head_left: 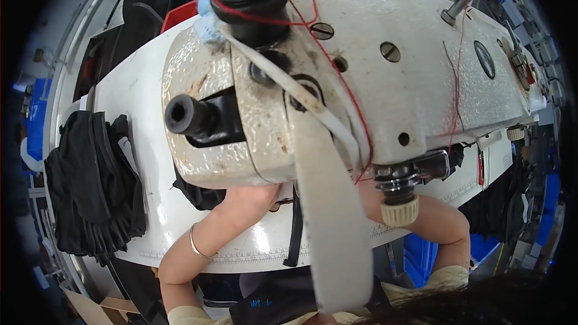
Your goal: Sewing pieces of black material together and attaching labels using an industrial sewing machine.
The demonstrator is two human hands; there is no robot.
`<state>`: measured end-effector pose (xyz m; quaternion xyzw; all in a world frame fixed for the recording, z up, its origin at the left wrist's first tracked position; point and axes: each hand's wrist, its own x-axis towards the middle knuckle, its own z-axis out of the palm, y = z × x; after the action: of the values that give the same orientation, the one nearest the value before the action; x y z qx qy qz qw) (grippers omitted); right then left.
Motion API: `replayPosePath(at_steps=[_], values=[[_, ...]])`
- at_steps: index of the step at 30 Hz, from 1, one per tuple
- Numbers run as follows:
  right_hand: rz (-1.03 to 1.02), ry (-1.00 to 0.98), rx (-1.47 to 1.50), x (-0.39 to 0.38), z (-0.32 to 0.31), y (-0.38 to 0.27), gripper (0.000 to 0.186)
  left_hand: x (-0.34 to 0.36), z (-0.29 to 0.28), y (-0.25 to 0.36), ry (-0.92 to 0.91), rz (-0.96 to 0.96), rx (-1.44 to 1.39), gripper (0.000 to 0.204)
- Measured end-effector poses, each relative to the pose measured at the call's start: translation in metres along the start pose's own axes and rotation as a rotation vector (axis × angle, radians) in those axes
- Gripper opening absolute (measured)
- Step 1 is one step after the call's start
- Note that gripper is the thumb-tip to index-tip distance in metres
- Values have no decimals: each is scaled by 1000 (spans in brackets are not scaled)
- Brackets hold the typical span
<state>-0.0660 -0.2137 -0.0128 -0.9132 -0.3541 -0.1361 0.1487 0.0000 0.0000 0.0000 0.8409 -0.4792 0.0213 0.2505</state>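
Note:
A cream sewing machine head (271, 138) with red thread fills the middle of the view. Under its near edge reaches my left hand (256, 195), with only its back and wrist showing. Most of my right hand (368, 195) is also hidden, behind the machine and a long white lever-like plate (334, 222). The fingers of both hands are out of sight, so what they hold cannot be seen. A narrow black strip (295, 232) hangs over the table's near edge between my arms. Some black fabric (198, 194) shows beside my left hand.
A stack of black fabric pieces (96, 186) lies on the left of the white table (153, 216); more black fabric (497, 201) hangs at the right. The ruler-marked near edge (241, 257) runs before me. Blue bins (419, 256) stand below right.

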Motion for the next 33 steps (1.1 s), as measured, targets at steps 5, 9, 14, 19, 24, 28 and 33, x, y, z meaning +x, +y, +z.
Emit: replayPosePath(at_steps=[5,9,14,19,24,28,33], values=[[-4,-66,73,0,0,0,13,-5,19,-12,63,-9,28,36],[238,90,280,-6,29,0,8,11,-4,0,14,-40,-55,32],[-93,125,65,-2,9,11,11,7,-10,-6,-56,25,90,40],[-108,391,-14,2,-6,19,13,16,-9,5,20,5,62,24],[-140,302,-241,2,-5,19,14,10,-2,5,107,32,113,33],[-136,324,-367,4,-8,20,15,11,2,4,145,95,170,36],[-142,-35,-304,-1,-6,22,16,15,-3,4,141,108,150,38]])
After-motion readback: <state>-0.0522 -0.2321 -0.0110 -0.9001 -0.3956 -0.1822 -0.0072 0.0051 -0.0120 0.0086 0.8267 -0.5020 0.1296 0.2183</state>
